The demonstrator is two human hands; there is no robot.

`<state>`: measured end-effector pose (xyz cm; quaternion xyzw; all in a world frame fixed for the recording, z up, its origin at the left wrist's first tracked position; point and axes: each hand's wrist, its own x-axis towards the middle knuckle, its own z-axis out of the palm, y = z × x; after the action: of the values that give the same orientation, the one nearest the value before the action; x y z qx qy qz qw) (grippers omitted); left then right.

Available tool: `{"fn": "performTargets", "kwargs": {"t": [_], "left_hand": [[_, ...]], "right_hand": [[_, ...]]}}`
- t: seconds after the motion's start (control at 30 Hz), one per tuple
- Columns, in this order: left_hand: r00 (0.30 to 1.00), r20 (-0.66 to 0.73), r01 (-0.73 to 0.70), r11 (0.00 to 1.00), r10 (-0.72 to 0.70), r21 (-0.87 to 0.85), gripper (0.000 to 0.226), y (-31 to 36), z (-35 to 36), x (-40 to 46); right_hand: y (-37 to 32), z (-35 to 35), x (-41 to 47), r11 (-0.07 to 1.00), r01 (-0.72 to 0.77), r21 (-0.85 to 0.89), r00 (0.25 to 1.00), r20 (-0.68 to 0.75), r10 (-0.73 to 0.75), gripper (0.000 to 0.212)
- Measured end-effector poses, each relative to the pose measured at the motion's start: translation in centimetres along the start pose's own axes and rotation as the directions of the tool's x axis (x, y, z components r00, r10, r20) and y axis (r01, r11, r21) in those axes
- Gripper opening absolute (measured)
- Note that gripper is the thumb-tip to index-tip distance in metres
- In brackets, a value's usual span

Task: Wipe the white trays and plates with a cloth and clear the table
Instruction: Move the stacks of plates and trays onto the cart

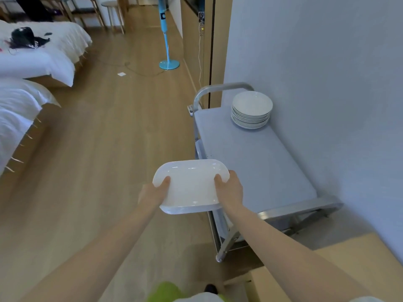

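Wooden plank floor (113,149) runs through a bedroom, white-sheeted beds (32,62) on the left, pale grey wall (327,73) on the right. Against that wall stands a steel-framed trolley with a grey top (257,162) (serving as the counter). Round white plates, stacked (251,110), sit at the trolley's far end near the wall. Held in the air over the near left corner of the trolley is a white rounded-rectangular tray (190,186), apparently a small stack of them, since layered edges show at the near rim. Left hand (153,192) grasps the tray's left end, thumb on the upper face, fingers hidden beneath. Right hand (230,189) grasps the right end the same way, thumb on top. Both forearms are extended and bare. Further back, a light blue pedestal fan stand (168,53) stands on the floor with its cable trailing. Dark clothing (24,38) lies on the far bed. Something yellow-green (168,290), blurred, shows at the bottom edge.
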<state>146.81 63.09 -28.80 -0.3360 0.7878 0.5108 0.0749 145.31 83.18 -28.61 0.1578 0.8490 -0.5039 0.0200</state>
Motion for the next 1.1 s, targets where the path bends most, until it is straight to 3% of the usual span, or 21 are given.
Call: {"fn": "performTargets", "kwargs": {"t": [0.2,0.5,0.7,0.9,1.1], "left_hand": [[0.999,0.050,-0.012,1.000,0.012,0.011,0.053,2.5,0.9,5.3],[0.961,0.252,-0.140,0.986,0.115,0.085,0.050,8.0,1.3,16.2],[0.912,0.363,-0.278,0.940,0.192,0.200,0.042,12.2,2.4,21.2],[0.858,0.479,-0.324,0.919,0.186,0.224,0.039,15.0,6.9,23.6],[0.783,0.599,-0.400,0.875,0.170,0.274,0.060,17.5,12.8,25.0]], "right_hand": [[-1.2,2.0,4.0,0.997,-0.078,0.021,0.996,-0.051,0.079,0.035],[-3.4,6.8,10.5,0.968,-0.201,0.147,0.956,-0.187,0.227,0.030],[-4.5,8.3,13.7,0.938,-0.279,0.206,0.892,-0.305,0.333,0.030],[-2.8,7.8,15.5,0.881,-0.371,0.294,0.797,-0.387,0.465,0.030],[-0.5,5.7,18.3,0.823,-0.431,0.370,0.698,-0.442,0.564,0.030]]}}
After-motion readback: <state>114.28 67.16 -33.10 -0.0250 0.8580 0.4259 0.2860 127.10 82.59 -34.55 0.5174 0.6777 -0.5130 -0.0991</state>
